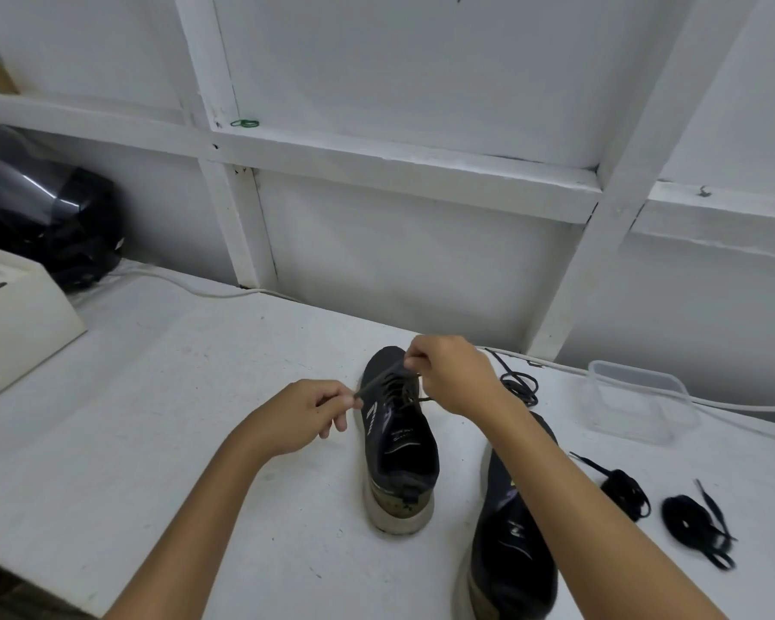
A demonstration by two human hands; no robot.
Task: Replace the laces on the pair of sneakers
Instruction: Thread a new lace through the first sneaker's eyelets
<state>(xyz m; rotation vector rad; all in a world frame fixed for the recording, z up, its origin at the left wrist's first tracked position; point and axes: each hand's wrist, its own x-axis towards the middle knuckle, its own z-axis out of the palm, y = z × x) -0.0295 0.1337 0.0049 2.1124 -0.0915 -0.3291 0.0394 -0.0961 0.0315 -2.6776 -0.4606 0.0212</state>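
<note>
White and scuffed, the desk (pixel 162 396) fills the near view, its surface speckled with small marks. Nearest, at the right, one dark sneaker (pixel 511 543) lies partly under the right forearm. Just beyond it at centre stands the other sneaker (pixel 399 449), heel toward the viewer. The left hand (pixel 300 418) pinches a dark lace (pixel 379 380) at the sneaker's left side, fingers curled; the right hand (pixel 453 373) pinches the same lace above the eyelets. To the right lie two bundled black laces (pixel 690 525), with another loose lace (pixel 517 382) farther back. A clear plastic container (pixel 636 400) sits at the far right, a white cable (pixel 189 286) runs along the far edge, and a cream-coloured box (pixel 14 324) and a black bag (pixel 50 217) sit far left. Behind stands a white panelled wall (pixel 421 82) with framing battens; a green rubber band (pixel 245 123) rests on one ledge.
</note>
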